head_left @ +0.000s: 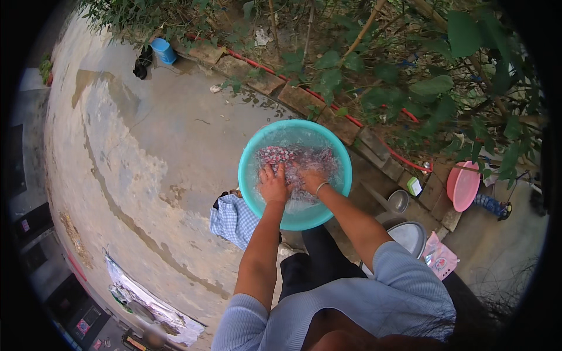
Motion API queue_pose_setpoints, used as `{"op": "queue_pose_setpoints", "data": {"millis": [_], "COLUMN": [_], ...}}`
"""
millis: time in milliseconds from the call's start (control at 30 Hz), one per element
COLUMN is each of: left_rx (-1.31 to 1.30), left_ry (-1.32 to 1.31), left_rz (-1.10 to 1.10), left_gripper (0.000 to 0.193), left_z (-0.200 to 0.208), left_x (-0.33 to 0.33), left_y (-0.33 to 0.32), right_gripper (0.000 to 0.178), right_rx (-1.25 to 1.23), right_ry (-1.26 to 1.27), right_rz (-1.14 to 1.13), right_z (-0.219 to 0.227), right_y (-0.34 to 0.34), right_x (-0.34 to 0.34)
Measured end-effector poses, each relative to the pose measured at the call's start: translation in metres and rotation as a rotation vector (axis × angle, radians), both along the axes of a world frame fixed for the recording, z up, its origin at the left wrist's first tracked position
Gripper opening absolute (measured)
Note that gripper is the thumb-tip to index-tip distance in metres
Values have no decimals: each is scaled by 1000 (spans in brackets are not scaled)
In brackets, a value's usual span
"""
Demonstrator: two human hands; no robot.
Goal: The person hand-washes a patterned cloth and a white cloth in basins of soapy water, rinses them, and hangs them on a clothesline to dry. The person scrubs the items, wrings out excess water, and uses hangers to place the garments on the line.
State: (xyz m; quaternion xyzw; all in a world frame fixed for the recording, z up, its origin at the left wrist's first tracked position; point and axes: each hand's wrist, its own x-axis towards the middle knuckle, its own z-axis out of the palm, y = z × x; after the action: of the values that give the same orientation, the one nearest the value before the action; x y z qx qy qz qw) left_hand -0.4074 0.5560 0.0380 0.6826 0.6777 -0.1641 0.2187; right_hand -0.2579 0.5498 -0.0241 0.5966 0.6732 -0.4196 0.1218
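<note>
A turquoise round basin holds splashing water and a red-and-white patterned cloth. My left hand lies on the near edge of the cloth with its fingers apart. In the water just right of it is my right hand, a bracelet on its wrist. Splashes and water hide the right fingers, so their grip on the cloth does not show. Against the basin's near left side, a blue-and-white checked cloth hangs over something mostly covered.
Metal basins and a pink printed bag are at my right. Farther right, a pink basin leans beside a brick border with a red hose. Leafy plants overhang it. A blue bucket stands far left.
</note>
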Motion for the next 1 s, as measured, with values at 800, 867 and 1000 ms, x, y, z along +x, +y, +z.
{"op": "queue_pose_setpoints", "data": {"millis": [800,867,1000], "left_rx": [-395,-325,-197], "left_ry": [-1981,-1940,-1848], "left_rz": [1380,1346,1513], "left_gripper": [45,43,39], "left_z": [34,30,42], "left_x": [-14,-8,3], "left_y": [-19,-27,-39], "right_gripper": [19,22,23], "right_rx": [239,430,725], "right_ry": [1052,943,660], "right_rz": [-511,-451,-468], "right_z": [215,194,164], "right_y": [-47,-45,-19], "right_x": [-35,-41,-35]}}
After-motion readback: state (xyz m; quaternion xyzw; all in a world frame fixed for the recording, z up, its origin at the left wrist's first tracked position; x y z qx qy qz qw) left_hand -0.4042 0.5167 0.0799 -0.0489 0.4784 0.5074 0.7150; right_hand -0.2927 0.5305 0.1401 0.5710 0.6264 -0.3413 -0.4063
